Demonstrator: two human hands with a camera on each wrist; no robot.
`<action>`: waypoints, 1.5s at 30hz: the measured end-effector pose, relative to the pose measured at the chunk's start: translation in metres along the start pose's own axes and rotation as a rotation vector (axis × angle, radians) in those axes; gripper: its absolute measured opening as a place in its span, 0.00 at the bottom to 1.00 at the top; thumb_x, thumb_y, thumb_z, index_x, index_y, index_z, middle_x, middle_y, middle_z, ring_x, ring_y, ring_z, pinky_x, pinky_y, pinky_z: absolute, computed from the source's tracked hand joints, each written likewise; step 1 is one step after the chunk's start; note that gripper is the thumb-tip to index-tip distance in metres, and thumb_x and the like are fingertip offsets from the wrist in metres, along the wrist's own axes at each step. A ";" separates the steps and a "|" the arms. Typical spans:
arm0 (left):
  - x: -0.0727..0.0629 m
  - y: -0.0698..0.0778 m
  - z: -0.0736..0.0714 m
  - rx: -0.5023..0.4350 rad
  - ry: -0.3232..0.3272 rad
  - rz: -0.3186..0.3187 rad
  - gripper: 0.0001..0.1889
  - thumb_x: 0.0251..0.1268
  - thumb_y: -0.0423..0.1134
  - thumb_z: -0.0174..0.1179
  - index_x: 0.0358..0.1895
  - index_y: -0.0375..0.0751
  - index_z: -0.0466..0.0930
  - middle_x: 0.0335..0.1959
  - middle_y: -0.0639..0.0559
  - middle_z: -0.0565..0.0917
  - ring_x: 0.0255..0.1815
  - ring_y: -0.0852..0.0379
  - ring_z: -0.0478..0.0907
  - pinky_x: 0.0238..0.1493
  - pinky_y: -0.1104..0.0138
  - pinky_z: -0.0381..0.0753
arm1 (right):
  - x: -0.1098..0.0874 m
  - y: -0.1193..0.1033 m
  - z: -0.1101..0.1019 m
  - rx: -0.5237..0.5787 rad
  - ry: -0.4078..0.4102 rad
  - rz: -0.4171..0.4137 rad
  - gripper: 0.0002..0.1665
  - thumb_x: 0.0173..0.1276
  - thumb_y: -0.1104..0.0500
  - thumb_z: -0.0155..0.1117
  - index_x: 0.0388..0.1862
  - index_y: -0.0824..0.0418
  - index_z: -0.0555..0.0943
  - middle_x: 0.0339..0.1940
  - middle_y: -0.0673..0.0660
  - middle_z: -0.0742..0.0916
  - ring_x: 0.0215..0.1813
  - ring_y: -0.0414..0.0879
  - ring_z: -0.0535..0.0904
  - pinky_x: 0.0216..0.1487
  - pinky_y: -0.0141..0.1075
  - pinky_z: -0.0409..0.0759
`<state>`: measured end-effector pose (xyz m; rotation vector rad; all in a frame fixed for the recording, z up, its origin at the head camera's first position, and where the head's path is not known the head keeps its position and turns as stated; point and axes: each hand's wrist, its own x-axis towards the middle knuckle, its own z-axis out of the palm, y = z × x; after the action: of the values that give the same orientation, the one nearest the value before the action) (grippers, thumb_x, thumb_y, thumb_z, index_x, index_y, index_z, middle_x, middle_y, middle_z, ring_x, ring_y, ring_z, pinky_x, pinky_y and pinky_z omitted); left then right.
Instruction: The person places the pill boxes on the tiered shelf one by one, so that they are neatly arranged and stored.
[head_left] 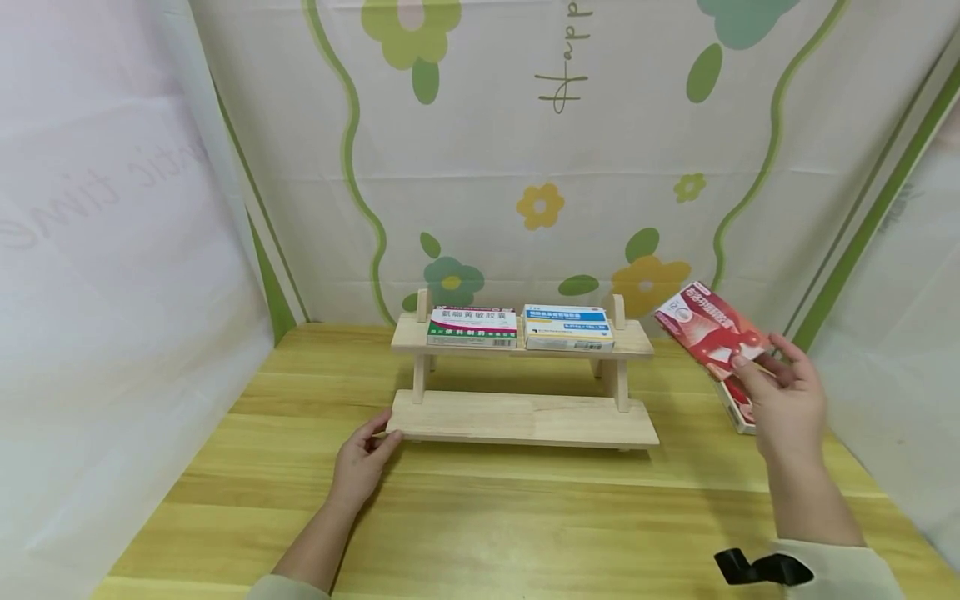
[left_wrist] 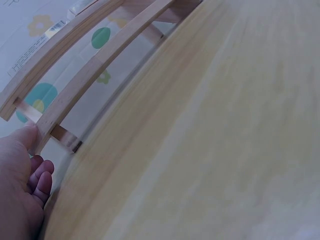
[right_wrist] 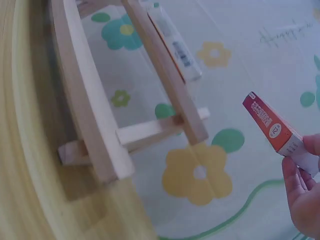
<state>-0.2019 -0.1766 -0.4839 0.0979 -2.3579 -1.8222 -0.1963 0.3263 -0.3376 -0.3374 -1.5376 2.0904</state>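
Note:
A two-tier wooden display rack [head_left: 522, 417] stands on the table. My left hand [head_left: 360, 462] grips the left end of its lower board; in the left wrist view, the thumb of that hand [left_wrist: 20, 180] lies against the board and the other fingers curl below. To the right of the rack, my right hand [head_left: 791, 408] pinches a red medicine box [head_left: 712, 329] in the air, tilted. The right wrist view shows this box [right_wrist: 270, 122] between thumb and fingers. A second red box [head_left: 738, 406] shows partly beneath it, mostly hidden by the held box and the hand.
On the upper board lie a white, green and magenta medicine box [head_left: 472, 327] and a blue and white one [head_left: 567, 327], side by side. Behind the wood-grain table [head_left: 480, 525] hangs a flower-print cloth [head_left: 480, 150]. Pale cloth walls flank both sides.

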 end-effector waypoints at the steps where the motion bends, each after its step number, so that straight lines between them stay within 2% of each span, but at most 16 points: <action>1: 0.000 0.000 0.000 0.002 0.000 0.002 0.27 0.67 0.45 0.63 0.67 0.39 0.72 0.59 0.40 0.78 0.42 0.65 0.76 0.41 0.77 0.77 | -0.003 -0.001 0.004 0.008 -0.034 -0.007 0.39 0.59 0.67 0.72 0.69 0.51 0.71 0.41 0.45 0.83 0.37 0.32 0.84 0.33 0.24 0.83; 7: -0.001 -0.001 -0.001 -0.001 0.002 -0.007 0.27 0.67 0.44 0.63 0.67 0.39 0.72 0.59 0.40 0.78 0.41 0.65 0.76 0.40 0.77 0.77 | -0.021 0.002 0.029 0.027 -0.251 -0.073 0.36 0.65 0.69 0.66 0.71 0.57 0.68 0.46 0.48 0.83 0.41 0.35 0.84 0.40 0.27 0.83; 12: -0.001 -0.002 -0.001 0.002 0.003 -0.016 0.27 0.67 0.44 0.63 0.66 0.40 0.73 0.59 0.41 0.78 0.40 0.64 0.76 0.39 0.76 0.77 | -0.033 0.009 0.050 -0.007 -0.376 -0.113 0.32 0.66 0.69 0.65 0.69 0.58 0.71 0.45 0.46 0.84 0.41 0.35 0.84 0.41 0.27 0.84; 16: -0.001 -0.002 -0.001 0.000 0.003 -0.014 0.26 0.67 0.44 0.63 0.67 0.40 0.73 0.59 0.41 0.78 0.41 0.64 0.76 0.40 0.76 0.77 | -0.041 0.016 0.067 -0.085 -0.453 -0.096 0.35 0.67 0.66 0.65 0.72 0.58 0.68 0.47 0.45 0.83 0.43 0.34 0.83 0.42 0.26 0.83; 23: -0.001 -0.002 0.000 0.010 0.010 -0.005 0.26 0.67 0.44 0.63 0.67 0.40 0.73 0.59 0.41 0.78 0.41 0.64 0.76 0.40 0.76 0.77 | -0.057 0.030 0.095 -0.243 -0.519 -0.040 0.36 0.69 0.63 0.65 0.74 0.60 0.64 0.47 0.43 0.82 0.46 0.34 0.82 0.44 0.28 0.84; 26: -0.001 -0.002 0.000 0.009 0.014 -0.005 0.26 0.67 0.43 0.63 0.66 0.41 0.73 0.59 0.41 0.78 0.41 0.64 0.76 0.40 0.76 0.77 | -0.062 0.038 0.106 -0.303 -0.564 -0.025 0.37 0.69 0.61 0.64 0.75 0.61 0.63 0.49 0.46 0.80 0.46 0.34 0.82 0.45 0.28 0.84; 34: -0.001 -0.002 0.000 -0.004 0.012 -0.006 0.26 0.67 0.43 0.64 0.66 0.40 0.73 0.59 0.41 0.78 0.42 0.64 0.76 0.41 0.77 0.77 | -0.075 0.063 0.130 -0.326 -0.643 0.043 0.35 0.70 0.64 0.63 0.74 0.59 0.65 0.60 0.64 0.76 0.47 0.37 0.82 0.47 0.31 0.84; 42: -0.001 0.000 0.000 -0.020 -0.003 0.000 0.27 0.67 0.43 0.64 0.67 0.41 0.73 0.59 0.41 0.77 0.43 0.61 0.77 0.41 0.77 0.77 | -0.081 0.087 0.147 -0.391 -0.694 0.139 0.34 0.68 0.60 0.66 0.72 0.53 0.69 0.61 0.65 0.77 0.50 0.44 0.81 0.48 0.34 0.84; 45: -0.001 0.001 0.000 -0.023 -0.003 0.001 0.26 0.67 0.42 0.63 0.67 0.40 0.73 0.59 0.41 0.77 0.43 0.62 0.77 0.41 0.77 0.78 | -0.082 0.098 0.152 -0.407 -0.710 0.161 0.34 0.67 0.61 0.67 0.71 0.54 0.69 0.59 0.65 0.78 0.49 0.45 0.81 0.47 0.34 0.85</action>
<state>-0.2008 -0.1763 -0.4833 0.0915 -2.3374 -1.8499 -0.2271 0.1368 -0.3889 0.1822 -2.4263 2.1213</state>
